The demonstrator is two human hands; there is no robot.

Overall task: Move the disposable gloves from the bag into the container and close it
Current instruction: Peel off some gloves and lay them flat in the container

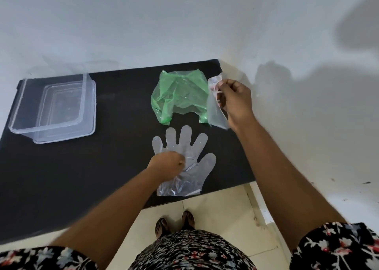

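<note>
Clear disposable gloves point(190, 146) lie flat on the black table, fingers pointing away from me. My left hand point(167, 164) rests on their palm area with its fingers pinching the plastic. My right hand point(233, 101) is raised at the table's far right corner and grips a small clear bag point(214, 109) that hangs down from it. A crumpled green plastic bag point(180, 95) lies just left of that hand. The clear container point(51, 103) stands open at the far left, sitting on its lid point(90, 126).
The black table point(102, 167) stands against a white wall. Its right edge ends just past my right hand. Beige floor tiles and my feet point(174, 222) show below the near edge.
</note>
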